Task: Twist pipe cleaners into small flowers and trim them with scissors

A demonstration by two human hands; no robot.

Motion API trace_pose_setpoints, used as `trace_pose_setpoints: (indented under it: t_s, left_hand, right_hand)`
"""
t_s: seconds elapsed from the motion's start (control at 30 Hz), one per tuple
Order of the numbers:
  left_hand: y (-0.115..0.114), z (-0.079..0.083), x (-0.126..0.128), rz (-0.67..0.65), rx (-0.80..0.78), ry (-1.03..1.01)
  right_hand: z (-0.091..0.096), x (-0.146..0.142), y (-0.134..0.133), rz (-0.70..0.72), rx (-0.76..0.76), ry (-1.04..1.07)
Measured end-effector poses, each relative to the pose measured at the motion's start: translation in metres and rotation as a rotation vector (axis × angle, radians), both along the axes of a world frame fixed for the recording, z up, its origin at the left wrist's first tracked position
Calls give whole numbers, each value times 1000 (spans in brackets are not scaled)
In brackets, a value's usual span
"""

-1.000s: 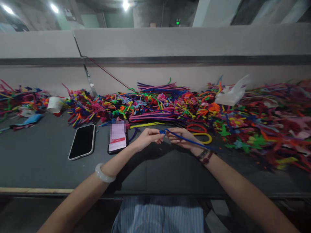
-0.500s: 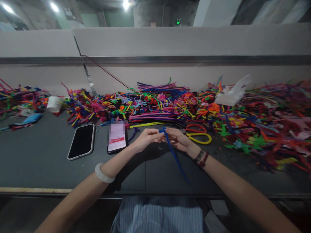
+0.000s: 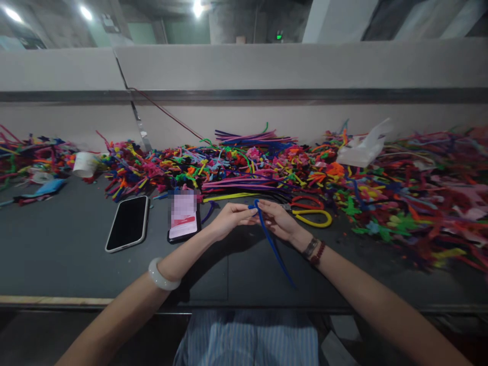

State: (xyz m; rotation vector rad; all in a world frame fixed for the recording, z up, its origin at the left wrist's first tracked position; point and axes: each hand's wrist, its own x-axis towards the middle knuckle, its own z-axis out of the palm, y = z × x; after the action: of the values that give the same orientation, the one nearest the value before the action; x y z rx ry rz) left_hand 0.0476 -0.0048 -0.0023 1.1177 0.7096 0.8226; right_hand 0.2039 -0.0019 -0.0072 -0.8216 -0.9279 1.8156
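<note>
A blue pipe cleaner (image 3: 275, 249) is pinched between my two hands above the dark table (image 3: 213, 277). Its upper end is bent into a small loop at the fingertips, and its long tail hangs down toward the table's front edge. My left hand (image 3: 232, 219) closes on the looped end from the left, thumb and forefinger together. From the right, my right hand (image 3: 279, 219) grips the same bend; the fingers partly cover it. Scissors (image 3: 314, 217) with one yellow and one red handle lie just beyond my right hand, their blades partly hidden.
Piles of colourful pipe cleaners (image 3: 263, 160) run along the back panel (image 3: 267, 66). Left of my hands lie a dark-screened phone (image 3: 127, 223) and a lit phone (image 3: 183, 216). A paper cup (image 3: 84, 164) leans at the left, and a plastic bag (image 3: 362, 150) rests on the right pile.
The blue loop and my fingertips have shifted very slightly to the left, and the hanging tail has moved a little with them. Both hands keep their hold.
</note>
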Motion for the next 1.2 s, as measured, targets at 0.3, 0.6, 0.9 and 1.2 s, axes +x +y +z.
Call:
trace_pose_setpoints:
  t_s: [0.3,0.6,0.9,1.2]
  left_hand:
    - [-2,1,2,14,-14,-19]
    - [-10,6,6,-88,-87,-144]
    - [-10,6,5,-82,37,-42]
    - [-11,12,-2,123,1022,683]
  right_hand:
    - [4,-3,-2,-27,4,10]
    - [7,1,-2,-2,114,-51]
    - [10,9,2,55,84,-143]
    - [17,16,1,186,-38,-227]
